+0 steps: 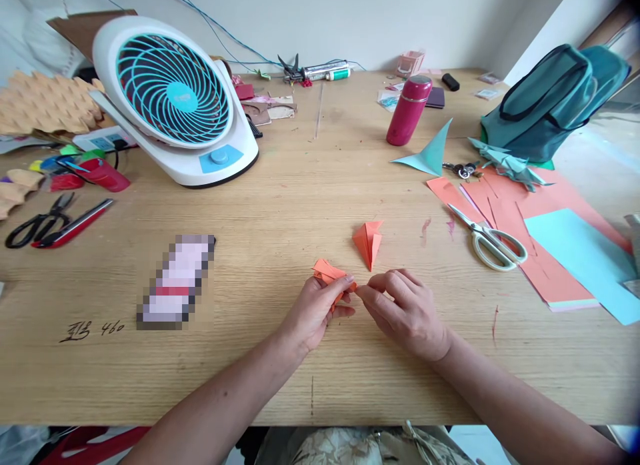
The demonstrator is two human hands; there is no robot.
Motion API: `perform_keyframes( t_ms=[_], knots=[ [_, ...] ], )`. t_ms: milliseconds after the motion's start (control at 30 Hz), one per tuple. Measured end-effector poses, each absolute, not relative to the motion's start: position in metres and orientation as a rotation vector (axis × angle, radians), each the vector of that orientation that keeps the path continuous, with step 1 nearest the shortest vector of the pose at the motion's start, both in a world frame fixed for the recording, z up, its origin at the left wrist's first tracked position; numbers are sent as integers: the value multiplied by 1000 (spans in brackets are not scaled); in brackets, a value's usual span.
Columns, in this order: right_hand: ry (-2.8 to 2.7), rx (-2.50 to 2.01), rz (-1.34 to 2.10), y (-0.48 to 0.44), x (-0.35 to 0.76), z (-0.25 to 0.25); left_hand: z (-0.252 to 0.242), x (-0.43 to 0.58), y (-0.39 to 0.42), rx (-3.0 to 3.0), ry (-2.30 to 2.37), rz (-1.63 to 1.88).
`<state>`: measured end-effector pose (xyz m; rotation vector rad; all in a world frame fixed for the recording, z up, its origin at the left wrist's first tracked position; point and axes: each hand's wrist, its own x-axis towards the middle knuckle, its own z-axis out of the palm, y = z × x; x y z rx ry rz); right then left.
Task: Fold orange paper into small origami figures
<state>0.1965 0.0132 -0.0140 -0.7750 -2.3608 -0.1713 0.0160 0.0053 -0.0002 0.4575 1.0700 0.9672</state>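
Both forearms angle inward. The left hand (315,311) and right hand (407,311) pinch a folded orange paper piece (330,273) in their fingers. Wooden tabletop (280,211), white wall behind.

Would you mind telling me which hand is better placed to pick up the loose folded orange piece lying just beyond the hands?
Probably the right hand: it only pinches the tip of the orange paper and lies nearest the folded orange piece, whereas the left hand grips the paper's bulk.

Both forearms angle inward, left hand (320,308) and right hand (407,311) meeting fingertip to fingertip, fingers pinched
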Motion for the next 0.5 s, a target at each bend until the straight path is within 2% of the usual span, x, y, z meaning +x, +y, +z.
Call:
perform_keyframes(
  t_ms=[500],
  knots=[
    [-2364,-703,-81,15,195,-13,2,16,6,536,1097,903]
  ],
)
